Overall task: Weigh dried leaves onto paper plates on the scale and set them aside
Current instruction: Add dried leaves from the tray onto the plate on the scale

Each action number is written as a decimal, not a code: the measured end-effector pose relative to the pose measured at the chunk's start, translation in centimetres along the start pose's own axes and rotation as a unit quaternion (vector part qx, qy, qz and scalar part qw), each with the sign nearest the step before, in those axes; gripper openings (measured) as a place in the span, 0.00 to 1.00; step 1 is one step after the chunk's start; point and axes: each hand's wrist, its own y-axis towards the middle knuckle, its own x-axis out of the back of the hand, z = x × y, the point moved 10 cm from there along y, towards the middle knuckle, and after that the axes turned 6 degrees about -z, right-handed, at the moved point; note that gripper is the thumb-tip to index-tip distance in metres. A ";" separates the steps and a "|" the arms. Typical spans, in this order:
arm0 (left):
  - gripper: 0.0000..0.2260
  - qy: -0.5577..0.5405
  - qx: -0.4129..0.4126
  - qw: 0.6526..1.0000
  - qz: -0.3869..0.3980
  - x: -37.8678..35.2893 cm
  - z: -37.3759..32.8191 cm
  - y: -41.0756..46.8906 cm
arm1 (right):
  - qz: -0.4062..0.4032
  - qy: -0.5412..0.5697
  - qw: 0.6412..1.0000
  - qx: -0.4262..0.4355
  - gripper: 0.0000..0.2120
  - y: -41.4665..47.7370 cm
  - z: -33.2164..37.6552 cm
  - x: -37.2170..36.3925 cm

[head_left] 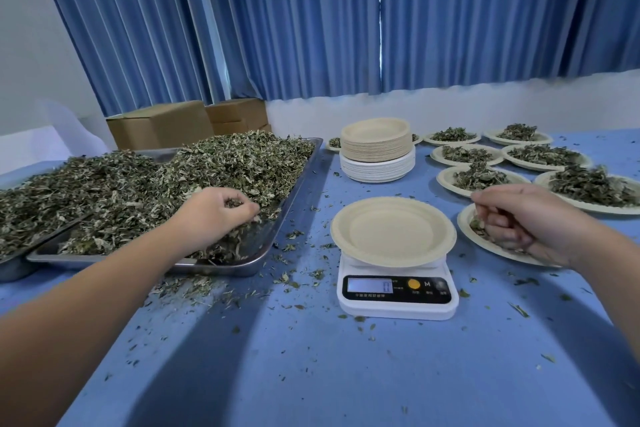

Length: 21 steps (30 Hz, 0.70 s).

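Note:
A bare paper plate (393, 230) rests on the white digital scale (396, 302) in the middle of the blue table. To its left a steel tray (273, 239) is heaped with dried leaves (145, 191). My left hand (216, 210) is in the tray's near right corner, fingers closed around a clump of leaves. My right hand (530, 222) hovers over a leaf-filled plate (465, 218) just right of the scale, fingers curled; it hides most of that plate's contents.
A stack of unused plates (377, 149) stands behind the scale. Several filled plates (588, 187) occupy the far right. Cardboard boxes (162, 125) sit behind the tray. A second tray (14, 267) lies at far left. Leaf crumbs litter the table.

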 end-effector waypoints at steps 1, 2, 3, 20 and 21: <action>0.09 -0.010 -0.002 1.000 -0.013 0.5 -0.5 0.3 | -0.006 0.004 1.000 0.007 0.15 0.1 0.1 -0.1; 0.09 -0.020 -0.006 1.000 -0.023 0.8 -1.2 0.5 | -0.010 0.009 1.000 0.013 0.15 0.2 0.1 -0.2; 0.09 -0.030 -0.011 0.999 -0.032 1.0 -2.0 0.7 | -0.011 0.011 1.000 0.017 0.15 0.2 0.2 -0.4; 0.10 -0.147 -0.144 0.977 0.053 -10.6 -17.9 -0.1 | -0.022 0.011 0.998 0.049 0.14 -0.3 0.9 -1.1; 0.13 -0.128 -0.145 0.978 0.078 -11.6 -17.7 -0.4 | -0.021 0.010 0.998 0.050 0.14 -0.3 0.9 -1.2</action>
